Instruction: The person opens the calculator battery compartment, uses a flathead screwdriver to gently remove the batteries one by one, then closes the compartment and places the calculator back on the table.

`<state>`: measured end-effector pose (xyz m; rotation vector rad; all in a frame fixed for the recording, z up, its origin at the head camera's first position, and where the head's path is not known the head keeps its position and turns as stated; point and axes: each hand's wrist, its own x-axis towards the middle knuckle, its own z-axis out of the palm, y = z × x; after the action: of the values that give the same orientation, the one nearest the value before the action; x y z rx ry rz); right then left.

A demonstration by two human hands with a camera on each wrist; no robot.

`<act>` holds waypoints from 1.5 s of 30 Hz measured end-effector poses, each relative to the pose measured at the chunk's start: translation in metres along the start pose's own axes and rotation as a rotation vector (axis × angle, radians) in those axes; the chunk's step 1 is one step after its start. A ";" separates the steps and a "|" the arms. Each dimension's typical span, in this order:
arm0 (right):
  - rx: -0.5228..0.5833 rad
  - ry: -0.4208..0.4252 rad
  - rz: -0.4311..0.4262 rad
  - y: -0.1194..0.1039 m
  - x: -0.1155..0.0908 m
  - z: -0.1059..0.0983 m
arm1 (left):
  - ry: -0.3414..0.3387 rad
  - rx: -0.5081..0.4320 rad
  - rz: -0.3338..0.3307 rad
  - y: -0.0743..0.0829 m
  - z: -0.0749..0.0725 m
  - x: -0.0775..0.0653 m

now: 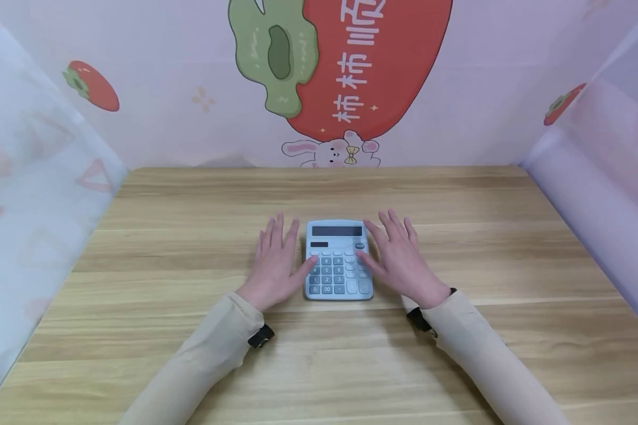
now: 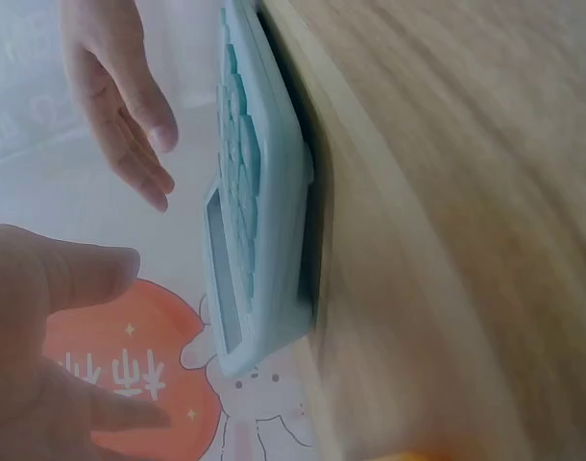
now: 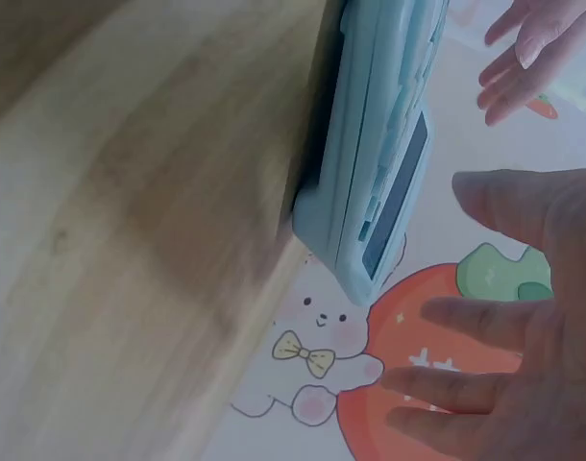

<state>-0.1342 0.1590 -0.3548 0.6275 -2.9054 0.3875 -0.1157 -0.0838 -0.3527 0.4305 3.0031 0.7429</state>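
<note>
A light blue calculator lies face up on the wooden table, its dark display at the far end. On its left side is my left hand, fingers spread and pointing forward, the thumb over the left keys. My right hand mirrors it on the right, its thumb and forefinger above the calculator's right edge. Both wrist views show the hands apart from the calculator, with a gap between thumb and casing. Neither hand holds anything. In the right wrist view the right hand has straight, parted fingers.
The wooden table extends around the calculator to a printed back wall with a large red persimmon and a rabbit. Pale patterned side walls bound the table left and right. Both wrists wear black straps by the beige sleeves.
</note>
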 end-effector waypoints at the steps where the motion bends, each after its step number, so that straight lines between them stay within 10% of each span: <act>1: 0.002 0.008 -0.002 0.000 0.000 0.000 | -0.005 -0.004 -0.003 0.000 0.000 0.000; 17: 0.121 -0.030 0.063 -0.009 0.001 -0.004 | -0.058 -0.229 -0.078 0.004 -0.001 0.003; 45: 0.165 -0.115 0.090 -0.011 0.000 0.003 | -0.095 -0.232 -0.107 0.006 0.011 0.008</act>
<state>-0.1299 0.1489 -0.3552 0.5604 -3.0416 0.6274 -0.1205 -0.0719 -0.3595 0.2844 2.7823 1.0140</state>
